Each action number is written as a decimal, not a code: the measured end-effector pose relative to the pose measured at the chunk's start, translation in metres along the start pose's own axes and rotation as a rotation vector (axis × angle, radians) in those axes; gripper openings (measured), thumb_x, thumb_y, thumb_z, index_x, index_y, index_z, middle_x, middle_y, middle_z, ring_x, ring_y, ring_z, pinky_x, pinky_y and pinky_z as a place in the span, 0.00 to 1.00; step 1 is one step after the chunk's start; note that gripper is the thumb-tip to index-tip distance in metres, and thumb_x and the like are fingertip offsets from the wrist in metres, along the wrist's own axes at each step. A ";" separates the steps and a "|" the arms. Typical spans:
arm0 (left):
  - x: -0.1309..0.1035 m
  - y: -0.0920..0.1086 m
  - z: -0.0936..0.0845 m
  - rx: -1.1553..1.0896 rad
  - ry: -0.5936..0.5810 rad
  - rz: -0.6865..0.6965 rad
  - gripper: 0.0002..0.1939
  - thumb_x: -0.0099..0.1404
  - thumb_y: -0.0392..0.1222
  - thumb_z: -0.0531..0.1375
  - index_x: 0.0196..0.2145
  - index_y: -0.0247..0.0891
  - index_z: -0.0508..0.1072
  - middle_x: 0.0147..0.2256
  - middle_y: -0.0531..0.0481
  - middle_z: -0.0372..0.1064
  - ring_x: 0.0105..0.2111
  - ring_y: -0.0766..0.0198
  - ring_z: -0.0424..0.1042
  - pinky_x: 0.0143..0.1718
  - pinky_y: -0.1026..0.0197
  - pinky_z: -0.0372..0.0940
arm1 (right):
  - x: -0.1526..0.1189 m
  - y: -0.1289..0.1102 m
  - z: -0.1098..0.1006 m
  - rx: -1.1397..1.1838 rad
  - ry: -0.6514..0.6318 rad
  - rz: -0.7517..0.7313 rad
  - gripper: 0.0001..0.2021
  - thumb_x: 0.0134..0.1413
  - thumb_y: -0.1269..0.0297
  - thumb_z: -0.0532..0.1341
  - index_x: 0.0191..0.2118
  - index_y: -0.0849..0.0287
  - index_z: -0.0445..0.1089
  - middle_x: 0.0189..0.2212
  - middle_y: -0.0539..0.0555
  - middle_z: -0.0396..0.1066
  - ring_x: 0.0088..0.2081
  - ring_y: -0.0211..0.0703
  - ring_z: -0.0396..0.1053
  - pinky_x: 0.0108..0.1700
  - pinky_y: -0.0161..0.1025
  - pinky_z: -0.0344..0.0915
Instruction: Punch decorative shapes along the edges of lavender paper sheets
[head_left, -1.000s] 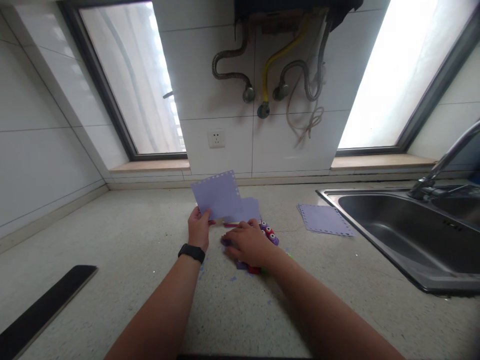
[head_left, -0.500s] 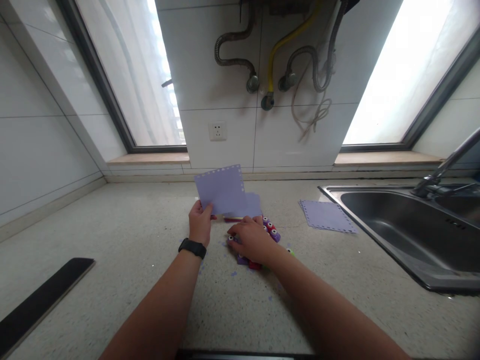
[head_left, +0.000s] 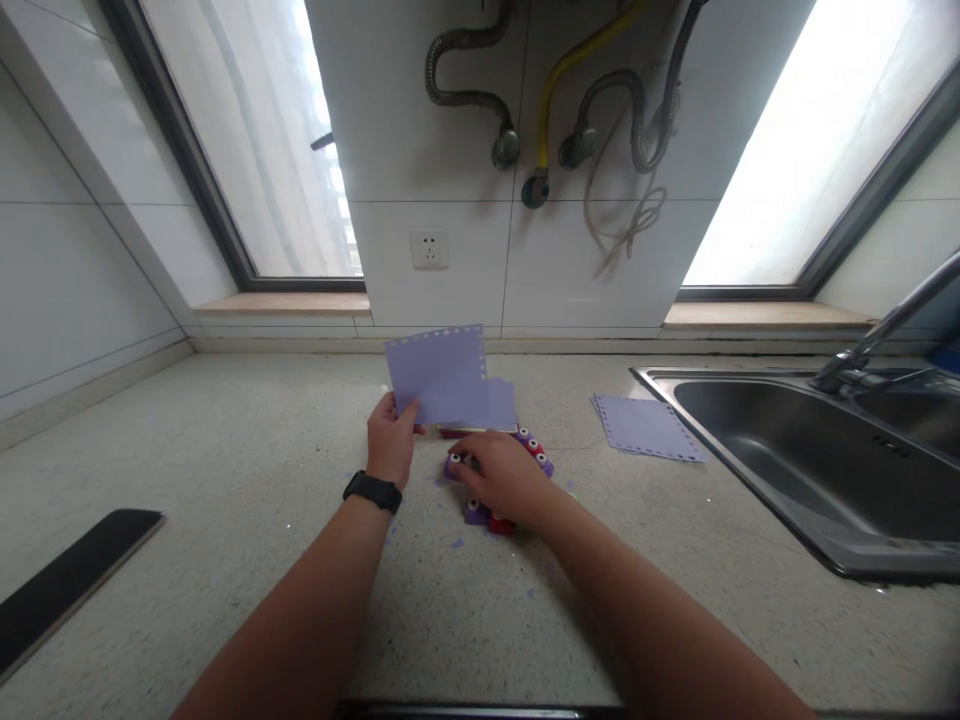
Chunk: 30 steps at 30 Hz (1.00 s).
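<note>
My left hand is closed on the lower left corner of a light purple paper sheet, which it holds up, tilted. Small notches or holes run along the sheet's top and right edges. Over a cluster of small craft punches with white round tops, purple and red, lies my right hand. Its thumb and fingers curl about a purple punch at the cluster's left side. The hand hides part of the cluster. Behind it, more purple paper lies on something with a dark red edge.
A stack of purple sheets with punched edges lies right, beside the steel sink and its faucet. Purple paper scraps dot the speckled counter. A flat black object lies at left. Hoses hang on the wall.
The whole view has shifted slightly. Both hands keep nearly the same places; the left still holds up the sheet and the right stays at the punches.
</note>
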<state>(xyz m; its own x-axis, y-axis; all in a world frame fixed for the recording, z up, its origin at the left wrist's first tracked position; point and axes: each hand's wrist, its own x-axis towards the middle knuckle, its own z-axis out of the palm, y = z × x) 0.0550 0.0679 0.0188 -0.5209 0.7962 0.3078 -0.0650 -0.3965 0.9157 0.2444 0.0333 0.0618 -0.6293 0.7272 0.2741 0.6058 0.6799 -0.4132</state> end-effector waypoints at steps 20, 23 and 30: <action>0.005 -0.001 -0.006 -0.019 0.028 -0.002 0.14 0.56 0.45 0.67 0.39 0.37 0.76 0.37 0.48 0.75 0.29 0.66 0.69 0.22 0.66 0.63 | 0.003 0.056 0.002 1.202 0.556 0.355 0.19 0.51 0.51 0.69 0.44 0.56 0.69 0.37 0.48 0.73 0.31 0.38 0.76 0.39 0.41 0.75; 0.005 -0.001 -0.006 -0.017 0.027 0.000 0.13 0.56 0.45 0.67 0.38 0.37 0.76 0.36 0.49 0.75 0.28 0.66 0.68 0.22 0.66 0.63 | 0.004 0.062 0.003 1.206 0.608 0.381 0.18 0.51 0.51 0.68 0.43 0.56 0.69 0.37 0.48 0.73 0.31 0.38 0.76 0.39 0.41 0.73; 0.004 0.001 -0.006 -0.003 0.017 0.004 0.14 0.56 0.45 0.67 0.39 0.38 0.77 0.36 0.50 0.75 0.28 0.67 0.68 0.22 0.67 0.63 | 0.002 0.064 0.001 1.214 0.637 0.400 0.17 0.50 0.52 0.68 0.42 0.56 0.70 0.36 0.49 0.73 0.31 0.40 0.75 0.39 0.43 0.72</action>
<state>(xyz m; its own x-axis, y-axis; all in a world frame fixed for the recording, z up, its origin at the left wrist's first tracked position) 0.0482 0.0678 0.0195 -0.5358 0.7866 0.3070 -0.0653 -0.4011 0.9137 0.2817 0.0782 0.0351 0.0012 0.9862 0.1657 -0.3028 0.1582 -0.9398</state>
